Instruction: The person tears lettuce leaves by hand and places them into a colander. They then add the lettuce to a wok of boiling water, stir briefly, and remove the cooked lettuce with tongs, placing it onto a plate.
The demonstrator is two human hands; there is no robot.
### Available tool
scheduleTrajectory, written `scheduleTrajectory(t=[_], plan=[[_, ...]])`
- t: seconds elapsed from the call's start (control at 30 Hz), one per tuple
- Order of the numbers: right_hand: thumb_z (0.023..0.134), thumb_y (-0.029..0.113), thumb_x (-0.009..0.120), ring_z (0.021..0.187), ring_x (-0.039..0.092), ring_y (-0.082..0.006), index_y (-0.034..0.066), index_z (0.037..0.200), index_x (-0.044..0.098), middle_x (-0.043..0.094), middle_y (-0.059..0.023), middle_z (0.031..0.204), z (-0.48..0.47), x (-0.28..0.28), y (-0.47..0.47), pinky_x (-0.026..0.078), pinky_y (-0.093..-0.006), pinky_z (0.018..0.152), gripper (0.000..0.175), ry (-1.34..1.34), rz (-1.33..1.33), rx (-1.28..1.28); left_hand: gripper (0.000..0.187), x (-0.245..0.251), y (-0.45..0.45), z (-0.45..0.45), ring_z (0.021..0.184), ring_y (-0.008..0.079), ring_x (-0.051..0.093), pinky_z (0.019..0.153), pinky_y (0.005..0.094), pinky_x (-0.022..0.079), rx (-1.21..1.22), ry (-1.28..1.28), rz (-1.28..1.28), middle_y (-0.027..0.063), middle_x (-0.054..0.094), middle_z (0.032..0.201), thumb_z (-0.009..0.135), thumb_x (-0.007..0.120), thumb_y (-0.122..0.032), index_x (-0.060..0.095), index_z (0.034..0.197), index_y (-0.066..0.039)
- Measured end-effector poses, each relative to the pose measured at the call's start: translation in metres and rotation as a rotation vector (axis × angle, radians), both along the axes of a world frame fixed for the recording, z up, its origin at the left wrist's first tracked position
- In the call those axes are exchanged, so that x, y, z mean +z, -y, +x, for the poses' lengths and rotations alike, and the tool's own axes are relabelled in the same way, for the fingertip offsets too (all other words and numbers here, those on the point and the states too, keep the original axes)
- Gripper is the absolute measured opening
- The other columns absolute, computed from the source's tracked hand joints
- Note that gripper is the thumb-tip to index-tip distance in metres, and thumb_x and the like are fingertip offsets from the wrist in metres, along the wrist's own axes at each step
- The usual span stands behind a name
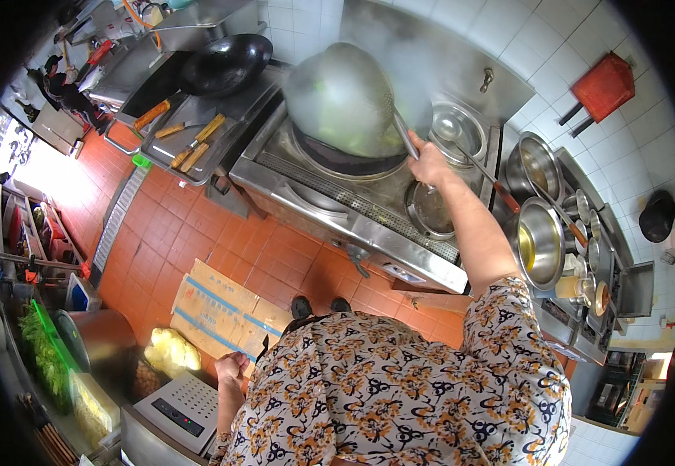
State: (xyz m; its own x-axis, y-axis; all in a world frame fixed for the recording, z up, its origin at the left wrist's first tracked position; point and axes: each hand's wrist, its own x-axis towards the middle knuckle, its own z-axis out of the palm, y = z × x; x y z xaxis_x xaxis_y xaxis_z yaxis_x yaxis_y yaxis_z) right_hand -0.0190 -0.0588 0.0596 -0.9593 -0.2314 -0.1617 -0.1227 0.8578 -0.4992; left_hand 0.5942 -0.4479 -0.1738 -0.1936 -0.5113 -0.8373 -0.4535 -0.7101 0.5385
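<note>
My right hand (427, 162) grips the metal handle of a large perforated strainer (388, 96) over a steaming wok (337, 110) on the range. Steam blurs what lies in the wok; some green shows through. My left hand (232, 368) hangs low at my side, near a metal appliance with a perforated top (188, 402); its fingers are curled, and I see nothing held in it. Right of the wok, a ladle (451, 129) rests in a round metal pot (471, 145), its brown handle pointing right. Nearer me sits a smaller round pan (432, 212).
Steel bowls (538, 242) stand to the right, one with yellow liquid. At left are a dark empty wok (226, 64) and a tray (197, 169) with wooden-handled tools. Flattened cardboard (221, 309) lies on the tiles. Another person (66, 87) stands far left.
</note>
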Motion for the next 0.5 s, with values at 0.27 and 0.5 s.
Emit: scheduleTrajectory(t=[0.27,0.5], plan=[[0.089,0.014,0.065,0.124,0.062,-0.0413,0.0127,0.157,0.044,0.065,-0.0284,0.131,-0.014,0.065,-0.059,0.049,-0.044,0.106,0.071,-0.102,0.069,0.051,0.013,0.028,-0.058,-0.012,0.068,0.0236,0.068,0.063,0.0353,0.056,0.007,-0.03,-0.092,0.0152,0.073,0.083,0.084,0.073,0.004,0.072,0.094,0.013],[0.09,0.014,0.061,0.128,0.059,-0.0421,0.0098,0.159,0.039,0.062,-0.0283,0.136,-0.072,0.073,-0.079,0.047,-0.0462,0.109,0.072,-0.24,0.202,0.065,0.012,0.05,-0.096,-0.014,0.069,0.0222,0.068,0.066,0.0342,0.057,-0.145,0.038,-0.136,0.0138,0.072,0.081,0.084,0.072,0.0,0.073,0.089,0.01]])
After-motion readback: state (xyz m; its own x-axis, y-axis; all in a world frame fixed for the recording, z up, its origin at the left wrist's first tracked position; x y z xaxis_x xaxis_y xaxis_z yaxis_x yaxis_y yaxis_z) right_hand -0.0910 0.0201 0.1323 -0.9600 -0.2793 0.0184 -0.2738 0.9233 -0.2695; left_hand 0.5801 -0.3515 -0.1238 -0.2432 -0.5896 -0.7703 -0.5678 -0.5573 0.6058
